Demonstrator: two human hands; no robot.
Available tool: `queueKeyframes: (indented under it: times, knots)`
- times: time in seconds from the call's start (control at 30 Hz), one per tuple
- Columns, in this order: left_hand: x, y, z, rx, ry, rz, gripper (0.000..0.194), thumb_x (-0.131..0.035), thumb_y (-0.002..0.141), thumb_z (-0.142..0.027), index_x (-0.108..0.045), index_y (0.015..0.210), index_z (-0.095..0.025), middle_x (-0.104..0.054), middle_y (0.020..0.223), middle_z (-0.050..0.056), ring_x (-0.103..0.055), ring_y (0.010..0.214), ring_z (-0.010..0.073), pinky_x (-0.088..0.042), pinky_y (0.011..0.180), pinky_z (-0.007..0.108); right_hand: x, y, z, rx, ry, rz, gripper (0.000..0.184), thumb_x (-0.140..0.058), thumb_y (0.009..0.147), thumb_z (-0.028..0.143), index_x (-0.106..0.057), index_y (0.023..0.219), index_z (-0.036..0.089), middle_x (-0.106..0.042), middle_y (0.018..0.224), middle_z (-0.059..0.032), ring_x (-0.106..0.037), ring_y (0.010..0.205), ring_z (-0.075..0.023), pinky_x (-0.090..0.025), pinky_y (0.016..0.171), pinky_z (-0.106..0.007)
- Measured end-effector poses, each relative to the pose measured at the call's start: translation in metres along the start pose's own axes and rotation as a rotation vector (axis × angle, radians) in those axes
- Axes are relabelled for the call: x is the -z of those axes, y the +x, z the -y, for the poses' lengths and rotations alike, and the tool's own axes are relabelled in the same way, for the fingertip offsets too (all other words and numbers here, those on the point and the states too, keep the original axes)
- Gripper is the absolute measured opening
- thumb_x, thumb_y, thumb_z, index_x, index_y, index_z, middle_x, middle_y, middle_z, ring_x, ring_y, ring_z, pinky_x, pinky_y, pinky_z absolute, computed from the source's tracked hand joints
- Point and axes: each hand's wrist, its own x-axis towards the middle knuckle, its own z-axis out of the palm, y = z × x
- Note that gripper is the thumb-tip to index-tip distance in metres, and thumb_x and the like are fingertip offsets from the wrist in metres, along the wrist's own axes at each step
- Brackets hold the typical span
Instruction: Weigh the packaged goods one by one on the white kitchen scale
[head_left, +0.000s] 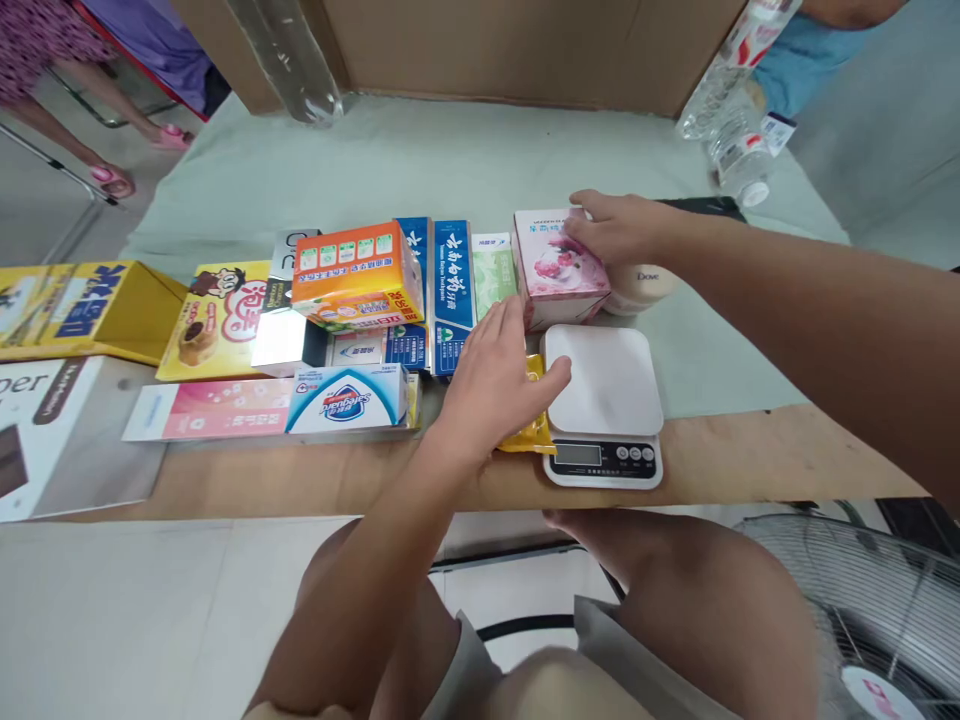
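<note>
A pink and white box with a flower print (559, 262) stands behind the kitchen scale (602, 380), slightly askew. My right hand (619, 228) has hold of its far right corner, thumb on the top face. Behind that wrist a cream Dove container (641, 288) is partly hidden. My left hand (493, 375) is open, fingers stretched toward the box's near left corner and thumb out over the scale's edge. Under the left hand lies a yellow packet (534, 430), mostly covered. A green box (493, 270) and blue toothpaste boxes (451, 285) lie just left. The scale's white platform carries nothing.
An orange box (356, 275) sits on other cartons; a Safeguard box (346, 398) lies in front. Yellow packages (225, 315) and a white box (82, 430) are at left. Cardboard (510, 50) stands behind, plastic bottles (739, 150) back right, a fan (877, 600) lower right.
</note>
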Motion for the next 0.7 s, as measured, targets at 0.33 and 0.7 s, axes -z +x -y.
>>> queueKeyframes:
  times: [0.33, 0.7]
  knots:
    - [-0.006, -0.012, -0.018, -0.376, -0.161, -0.179, 0.045, -0.053, 0.096, -0.035, -0.06, 0.134, -0.011, -0.069, 0.141, 0.016, -0.064, 0.134, 0.0251, -0.053, 0.116, 0.039, 0.034, -0.103, -0.026, -0.206, 0.13, -0.317, 0.048, -0.062, 0.097, 0.037, -0.055, 0.142, 0.019, -0.064, 0.144, -0.0182, -0.062, 0.134, -0.0293, -0.045, 0.117, -0.053]
    - [-0.039, -0.009, -0.033, -0.37, -0.184, 0.045, 0.054, -0.06, 0.092, -0.034, -0.055, 0.142, -0.013, -0.063, 0.15, 0.017, -0.058, 0.143, 0.0304, -0.049, 0.122, 0.047, -0.038, -0.125, -0.064, -0.145, 0.323, -0.321, 0.074, -0.079, 0.072, 0.038, -0.055, 0.141, 0.026, -0.06, 0.149, -0.0122, -0.059, 0.138, -0.0336, -0.055, 0.109, -0.054]
